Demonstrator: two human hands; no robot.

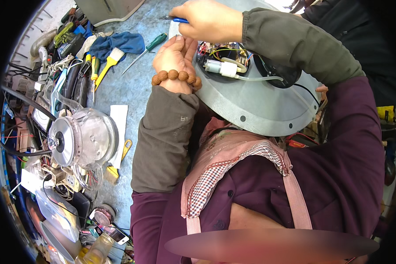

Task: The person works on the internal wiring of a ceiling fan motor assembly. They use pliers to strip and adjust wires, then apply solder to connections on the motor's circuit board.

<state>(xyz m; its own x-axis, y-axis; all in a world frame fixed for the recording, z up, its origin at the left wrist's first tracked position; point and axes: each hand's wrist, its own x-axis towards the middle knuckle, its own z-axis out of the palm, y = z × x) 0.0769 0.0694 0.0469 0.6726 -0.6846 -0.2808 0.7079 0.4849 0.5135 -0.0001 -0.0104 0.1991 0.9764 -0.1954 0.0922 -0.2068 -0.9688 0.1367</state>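
Observation:
My right hand (209, 20) reaches across from the right, closed around a small blue-handled tool (179, 20); its working end is hard to make out. Just below it is my left hand (175, 56), a brown bead bracelet at the wrist. Its fingers are bent together by the appliance's edge, and what they hold, if anything, is hidden. In front of me a grey, rounded appliance body (259, 110) leans toward my chest. Its round opening shows coloured wires (229, 52) and a small pump motor (215, 66) with a clear tube (262, 78). A round black part (277, 72) sits beside it.
Left of my hands lie a green screwdriver (156, 42), a paintbrush (110, 66) and a blue cloth (121, 44). A glass kettle (90, 136) stands on the blue worktop (134, 83). Tools and cables crowd the left edge. Another person's dark sleeve (352, 31) is at upper right.

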